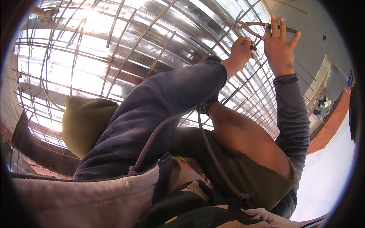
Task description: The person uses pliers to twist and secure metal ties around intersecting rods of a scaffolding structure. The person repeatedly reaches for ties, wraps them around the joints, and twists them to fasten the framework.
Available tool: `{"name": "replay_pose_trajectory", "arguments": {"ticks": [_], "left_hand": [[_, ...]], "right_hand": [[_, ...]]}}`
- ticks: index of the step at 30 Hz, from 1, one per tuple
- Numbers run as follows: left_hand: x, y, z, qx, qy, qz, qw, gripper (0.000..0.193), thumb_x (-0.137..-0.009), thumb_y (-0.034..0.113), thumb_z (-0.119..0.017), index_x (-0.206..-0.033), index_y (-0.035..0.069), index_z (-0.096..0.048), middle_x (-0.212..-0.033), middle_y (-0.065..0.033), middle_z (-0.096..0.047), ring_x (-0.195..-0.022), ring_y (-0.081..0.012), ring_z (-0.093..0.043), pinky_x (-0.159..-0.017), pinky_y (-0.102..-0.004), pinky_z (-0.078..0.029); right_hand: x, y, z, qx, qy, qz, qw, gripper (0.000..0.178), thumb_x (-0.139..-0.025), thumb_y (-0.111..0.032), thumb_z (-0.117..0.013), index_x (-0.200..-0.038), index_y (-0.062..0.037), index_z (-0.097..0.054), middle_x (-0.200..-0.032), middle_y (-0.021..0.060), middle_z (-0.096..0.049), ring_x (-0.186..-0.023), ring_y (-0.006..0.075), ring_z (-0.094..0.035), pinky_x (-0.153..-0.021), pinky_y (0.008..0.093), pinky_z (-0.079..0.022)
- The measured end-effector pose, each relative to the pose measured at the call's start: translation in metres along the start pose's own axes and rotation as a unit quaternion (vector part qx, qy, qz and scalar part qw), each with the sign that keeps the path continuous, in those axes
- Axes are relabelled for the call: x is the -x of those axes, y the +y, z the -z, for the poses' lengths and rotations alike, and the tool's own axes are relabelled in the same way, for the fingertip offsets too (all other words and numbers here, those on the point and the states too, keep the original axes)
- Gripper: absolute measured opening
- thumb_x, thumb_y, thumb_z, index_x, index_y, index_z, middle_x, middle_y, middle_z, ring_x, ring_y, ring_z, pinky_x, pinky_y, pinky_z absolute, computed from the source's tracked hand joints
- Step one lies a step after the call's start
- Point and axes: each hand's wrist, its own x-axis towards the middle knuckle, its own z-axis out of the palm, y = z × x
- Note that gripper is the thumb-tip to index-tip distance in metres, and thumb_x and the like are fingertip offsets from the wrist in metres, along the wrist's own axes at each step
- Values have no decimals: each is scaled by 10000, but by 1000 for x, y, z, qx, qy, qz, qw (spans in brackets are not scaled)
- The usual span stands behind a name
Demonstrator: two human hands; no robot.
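My left hand point(241, 53) is closed, fingertips pinched together just above the steel rebar mesh point(140, 41). A small dark bit shows at its fingers, too unclear to name. To the right, my right hand point(280, 51) holds a pair of tying pincers point(249, 25) with orange marks on the handles. Its fingers are stretched across the handles, and the palm side is hidden. The pincers' jaws sit at a crossing of the bars, just beyond my left hand. Both forearms are in dark blue sleeves.
Shiny ribbed metal decking point(159, 57) lies under the mesh. My bent bare knee point(247, 133) and olive trousers come between my arms. A grey wall or slab point(315, 22) stands at the far right, with an orange brick wall point(330, 121) beyond. Loose bar ends stick up at the left.
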Motion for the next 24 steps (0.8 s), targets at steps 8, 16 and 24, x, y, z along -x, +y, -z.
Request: {"name": "replay_pose_trajectory", "arguments": {"ticks": [8,16,24], "left_hand": [[0,6,-1,-11,6,17,1000,229,-1153,274,-535,-1127,60,-614,-902,-77,-721,-600,-140,-594,-595,-296,-481],[5,10,-9,8,9,19,1000,222,-1150,246,-524,-1124,47,-618,-921,-71,-701,-611,-148,-598,-574,-314,-479],[30,4,-12,23,-7,-39,999,208,-1100,176,-503,-1052,28,-640,-848,-94,-688,-600,-159,-598,-564,-304,-501]], "right_hand": [[-10,7,20,15,-4,44,999,479,-1047,-269,-640,-1486,-79,-629,-1762,53,-331,-1628,310,-291,-1158,834,-275],[-8,-3,23,43,19,92,995,360,-991,-275,-662,-1289,-77,-704,-1378,85,-569,-1322,310,-519,-1122,661,-420],[-3,21,-42,-275,-62,151,948,200,-984,-206,-666,-1108,-71,-584,-1011,131,-708,-902,287,-723,-751,456,-553]]}}
